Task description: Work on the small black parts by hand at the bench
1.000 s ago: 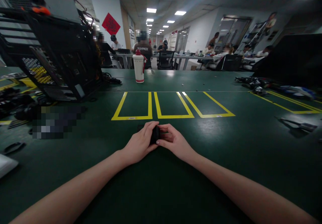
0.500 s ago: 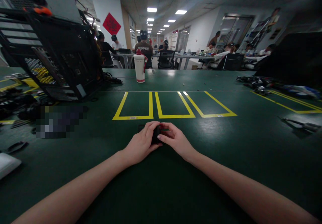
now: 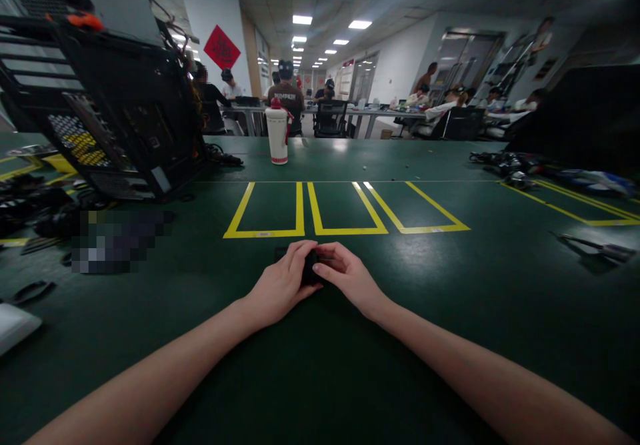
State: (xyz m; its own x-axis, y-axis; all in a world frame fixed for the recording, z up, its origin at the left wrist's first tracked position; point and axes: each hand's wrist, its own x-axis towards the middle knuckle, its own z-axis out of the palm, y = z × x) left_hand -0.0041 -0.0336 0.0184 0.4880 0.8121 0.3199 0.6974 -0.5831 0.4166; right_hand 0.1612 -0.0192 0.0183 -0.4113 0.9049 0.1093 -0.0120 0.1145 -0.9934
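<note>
A small black box-like object sits low at the middle of the green table, largely covered by my fingers, so its kind cannot be made out. My left hand is wrapped over its left side, thumb below and fingers above. From the right, my right hand closes on the object's other side, with thumb and fingertips bent against it. A dark part of it shows just left of my left fingers. Beyond my hands, yellow tape outlines mark the table.
A black computer case stands at the left among cables. A white tumbler with a red lid stands farther back. At the right lie a screwdriver-like tool and tangled black parts. Several people sit at desks behind.
Both hands stay in nearly the same place around the black object. The right thumb and fingertips have shifted very slightly.
</note>
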